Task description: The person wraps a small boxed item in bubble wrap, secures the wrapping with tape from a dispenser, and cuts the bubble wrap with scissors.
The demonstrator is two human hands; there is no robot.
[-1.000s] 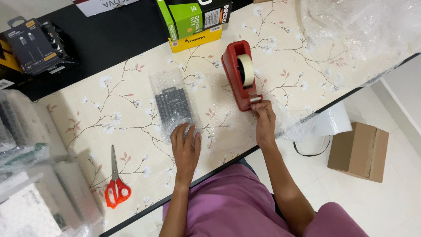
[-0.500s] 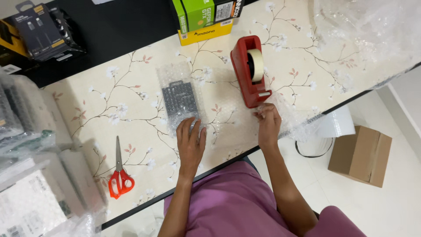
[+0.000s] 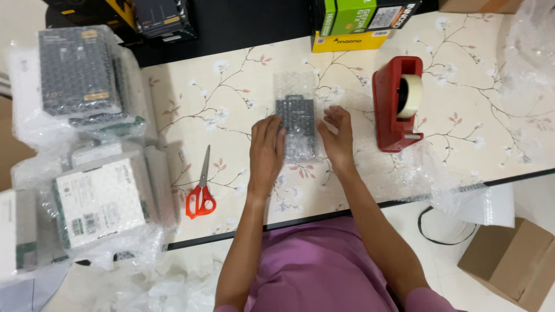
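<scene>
Now both hands (image 3: 267, 151) flat beside bubble-wrapped packet (image 3: 296, 118)

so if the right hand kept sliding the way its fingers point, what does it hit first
Probably bare table first. The right hand points up, just right of the bubble-wrapped grey pack. Further on lies the yellow box.
</scene>
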